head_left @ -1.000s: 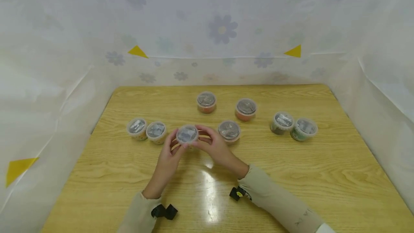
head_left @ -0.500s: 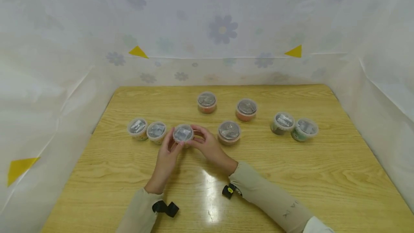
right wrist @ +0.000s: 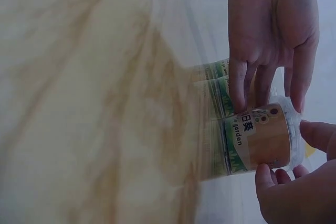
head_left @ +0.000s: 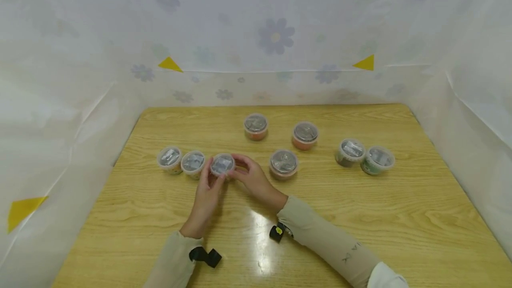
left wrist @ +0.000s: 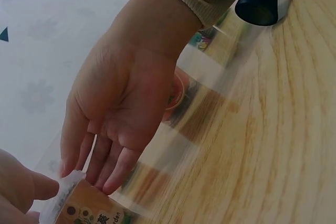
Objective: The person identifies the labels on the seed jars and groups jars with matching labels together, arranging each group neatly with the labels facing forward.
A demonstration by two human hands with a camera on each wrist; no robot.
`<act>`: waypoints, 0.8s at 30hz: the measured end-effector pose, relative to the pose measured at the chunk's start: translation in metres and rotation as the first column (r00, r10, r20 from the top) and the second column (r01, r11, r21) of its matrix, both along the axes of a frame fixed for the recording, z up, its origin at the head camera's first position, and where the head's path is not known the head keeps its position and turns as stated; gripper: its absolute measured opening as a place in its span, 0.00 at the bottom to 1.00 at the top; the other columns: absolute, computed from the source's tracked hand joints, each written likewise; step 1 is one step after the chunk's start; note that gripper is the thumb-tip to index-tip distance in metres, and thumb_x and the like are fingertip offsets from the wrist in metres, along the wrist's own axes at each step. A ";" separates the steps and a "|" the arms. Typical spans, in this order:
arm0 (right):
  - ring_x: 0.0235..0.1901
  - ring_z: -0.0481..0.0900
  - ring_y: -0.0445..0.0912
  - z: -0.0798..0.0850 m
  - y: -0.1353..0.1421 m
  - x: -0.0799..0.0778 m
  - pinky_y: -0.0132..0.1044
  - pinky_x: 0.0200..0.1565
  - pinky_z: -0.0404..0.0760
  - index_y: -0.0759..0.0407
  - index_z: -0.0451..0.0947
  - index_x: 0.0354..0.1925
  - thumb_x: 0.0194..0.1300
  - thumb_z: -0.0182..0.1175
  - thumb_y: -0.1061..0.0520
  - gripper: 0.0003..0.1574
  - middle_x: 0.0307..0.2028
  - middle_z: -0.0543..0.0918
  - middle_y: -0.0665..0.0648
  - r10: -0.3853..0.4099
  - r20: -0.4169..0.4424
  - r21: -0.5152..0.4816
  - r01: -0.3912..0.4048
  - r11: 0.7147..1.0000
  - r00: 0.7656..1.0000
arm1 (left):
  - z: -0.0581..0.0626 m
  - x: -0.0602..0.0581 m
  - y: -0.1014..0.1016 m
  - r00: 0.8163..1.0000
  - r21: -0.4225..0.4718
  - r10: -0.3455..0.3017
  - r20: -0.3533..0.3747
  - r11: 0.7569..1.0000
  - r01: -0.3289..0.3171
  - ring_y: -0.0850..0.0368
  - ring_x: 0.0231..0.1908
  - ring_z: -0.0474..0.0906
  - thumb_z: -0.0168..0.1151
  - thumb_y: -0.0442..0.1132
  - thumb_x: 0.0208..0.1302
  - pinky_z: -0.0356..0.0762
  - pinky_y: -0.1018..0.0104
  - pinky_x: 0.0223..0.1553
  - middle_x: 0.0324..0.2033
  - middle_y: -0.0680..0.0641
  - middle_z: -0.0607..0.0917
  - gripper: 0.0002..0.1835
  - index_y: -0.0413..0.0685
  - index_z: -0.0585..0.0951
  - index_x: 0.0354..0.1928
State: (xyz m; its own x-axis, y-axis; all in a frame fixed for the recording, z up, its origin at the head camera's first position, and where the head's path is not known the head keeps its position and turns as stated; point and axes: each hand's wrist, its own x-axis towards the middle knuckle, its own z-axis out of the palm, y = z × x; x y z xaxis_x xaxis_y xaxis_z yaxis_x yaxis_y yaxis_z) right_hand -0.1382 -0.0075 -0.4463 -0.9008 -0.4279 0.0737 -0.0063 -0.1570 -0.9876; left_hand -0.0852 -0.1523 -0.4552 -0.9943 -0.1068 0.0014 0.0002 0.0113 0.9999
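Note:
Both hands hold a small round tub (head_left: 222, 164) with a clear lid, upright on or close over the table. Its orange label with green edge and the word "garden" shows on the tub (right wrist: 262, 142) in the right wrist view. My left hand (head_left: 206, 199) grips it from the left, thumb at the near side of the lid. From the right, the fingers and thumb of my right hand (head_left: 256, 182) pinch it. Immediately left of it stands a similar tub (head_left: 193, 164), with another tub (head_left: 170, 159) beside that one.
An orange tub (head_left: 283, 163) stands right of the hands. Farther back are two more orange tubs, the left one (head_left: 256, 126) and the right one (head_left: 305, 135). A dark tub (head_left: 350, 152) and a green tub (head_left: 378, 160) stand together at right. White sheeting (head_left: 276, 83) surrounds the table.
Both hands have slid the held tub a little to the left, up beside the two tubs there. The right forearm has shifted left with it; the other tubs stay put.

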 end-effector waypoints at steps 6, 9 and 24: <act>0.59 0.66 0.62 0.002 -0.005 -0.001 0.37 0.55 0.71 0.77 0.60 0.61 0.61 0.57 0.71 0.32 0.59 0.66 0.74 -0.007 0.011 0.020 0.007 1.000 1.000 | -0.001 -0.002 -0.001 0.999 -0.037 0.016 0.031 0.999 -0.015 0.55 0.69 0.44 0.47 0.39 0.71 0.46 0.60 0.67 0.71 0.48 0.47 0.34 0.49 0.45 0.72; 0.59 0.65 0.61 0.002 -0.007 -0.002 0.38 0.56 0.70 0.77 0.59 0.62 0.61 0.57 0.71 0.33 0.59 0.66 0.73 0.005 0.010 0.021 -0.005 1.000 1.000 | -0.001 -0.003 -0.002 0.998 -0.059 0.026 0.049 0.998 -0.023 0.57 0.69 0.42 0.48 0.41 0.71 0.45 0.62 0.67 0.71 0.51 0.46 0.35 0.51 0.44 0.73; 0.60 0.64 0.61 0.004 -0.012 -0.005 0.40 0.57 0.69 0.76 0.60 0.62 0.61 0.58 0.69 0.33 0.60 0.66 0.72 0.020 -0.005 0.028 -0.020 0.999 1.000 | 0.010 -0.002 -0.003 0.996 -0.060 0.001 0.089 0.998 0.005 0.57 0.69 0.36 0.48 0.45 0.71 0.42 0.59 0.67 0.71 0.48 0.40 0.39 0.52 0.37 0.73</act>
State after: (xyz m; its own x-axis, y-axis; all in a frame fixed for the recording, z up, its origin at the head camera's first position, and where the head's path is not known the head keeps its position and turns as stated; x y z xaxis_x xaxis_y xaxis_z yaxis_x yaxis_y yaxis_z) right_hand -0.1435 -0.0190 -0.4427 -0.8915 -0.4481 0.0665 -0.0088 -0.1297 -0.9915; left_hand -0.0871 -0.1555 -0.4450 -0.9910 -0.1070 -0.0803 -0.0882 0.0711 0.9936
